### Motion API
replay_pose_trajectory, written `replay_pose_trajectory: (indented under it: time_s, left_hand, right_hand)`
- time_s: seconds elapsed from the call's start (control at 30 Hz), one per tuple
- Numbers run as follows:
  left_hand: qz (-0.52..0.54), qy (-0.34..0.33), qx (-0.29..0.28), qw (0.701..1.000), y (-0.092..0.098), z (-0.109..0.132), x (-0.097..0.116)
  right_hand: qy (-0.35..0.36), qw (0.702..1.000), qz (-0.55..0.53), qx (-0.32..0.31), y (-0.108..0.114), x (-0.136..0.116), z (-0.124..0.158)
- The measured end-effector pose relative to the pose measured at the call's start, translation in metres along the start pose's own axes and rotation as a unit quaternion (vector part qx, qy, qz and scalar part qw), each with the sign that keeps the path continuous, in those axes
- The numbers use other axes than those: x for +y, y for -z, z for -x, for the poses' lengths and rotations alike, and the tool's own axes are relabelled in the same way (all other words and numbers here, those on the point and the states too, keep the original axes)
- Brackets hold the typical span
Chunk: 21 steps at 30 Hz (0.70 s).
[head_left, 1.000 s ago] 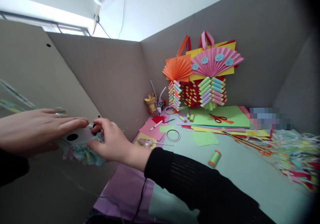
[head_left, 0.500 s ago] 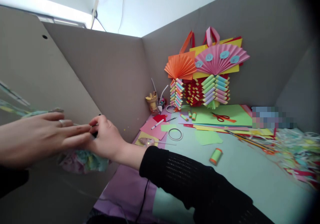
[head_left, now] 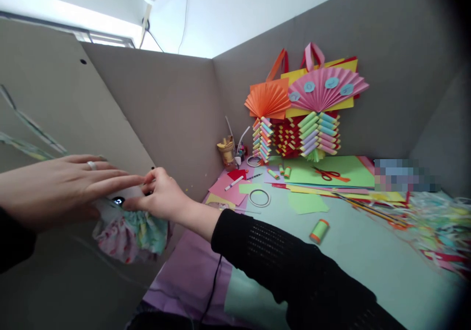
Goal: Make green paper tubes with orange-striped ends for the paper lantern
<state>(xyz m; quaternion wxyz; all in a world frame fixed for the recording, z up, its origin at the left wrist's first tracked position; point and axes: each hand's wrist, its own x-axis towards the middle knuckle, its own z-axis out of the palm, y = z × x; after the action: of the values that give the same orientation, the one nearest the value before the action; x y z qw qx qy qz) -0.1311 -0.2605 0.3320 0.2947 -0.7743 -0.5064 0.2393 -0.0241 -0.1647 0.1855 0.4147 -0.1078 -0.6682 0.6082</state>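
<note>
My left hand (head_left: pixel 69 187), wearing a ring, reaches in from the left edge. Its fingers are stretched out over a whitish object with a small lit display (head_left: pixel 118 201); I cannot tell what kind it is. My right hand (head_left: pixel 165 197) is closed beside those fingertips, thumb and forefinger together, and whatever lies between them is hidden. Below both hands hangs ruffled fabric like scrunchies, one part pink-patterned (head_left: pixel 117 239), another teal (head_left: pixel 152 232). Pale straps (head_left: pixel 37 128) rise past my left hand.
Grey partitions (head_left: pixel 165 104) enclose the table. On it lie a green paper roll (head_left: pixel 319 231), a tape ring (head_left: pixel 259 198), scissors (head_left: pixel 326 174), a glue gun (head_left: pixel 221 206) and a heap of paper strips (head_left: pixel 437 227). Paper fan hangings (head_left: pixel 327 92) hang behind.
Both hands have shifted slightly right in view. The ruffled fabric and the lit display show more clearly now. Things on the table have kept their places.
</note>
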Motion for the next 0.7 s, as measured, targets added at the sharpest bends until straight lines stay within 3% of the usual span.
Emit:
replay_pose_trajectory:
  time_s: [0.1,0.23,0.43,0.53,0.7]
  left_hand:
    - [0.046,-0.029,-0.039,0.998,-0.003,0.003,-0.002]
    - [0.042,-0.021,-0.081,0.996,-0.006,0.001,-0.003]
    - [-0.007,0.02,-0.172,0.985,0.01,-0.025,0.01]
    - [-0.012,0.023,-0.177,0.984,0.008,-0.033,0.015]
    - [0.025,0.007,-0.119,0.993,-0.021,-0.02,0.021]
  right_hand:
    - [0.003,1.0,-0.018,-0.01,-0.001,0.004,-0.003]
    - [0.018,0.999,-0.03,-0.021,-0.002,0.011,-0.004]
    - [0.053,0.997,0.054,0.024,-0.003,0.017,0.006]
    - [0.042,0.998,0.032,0.039,-0.001,0.02,0.014]
    - [0.02,0.998,-0.005,0.065,0.02,0.025,0.042]
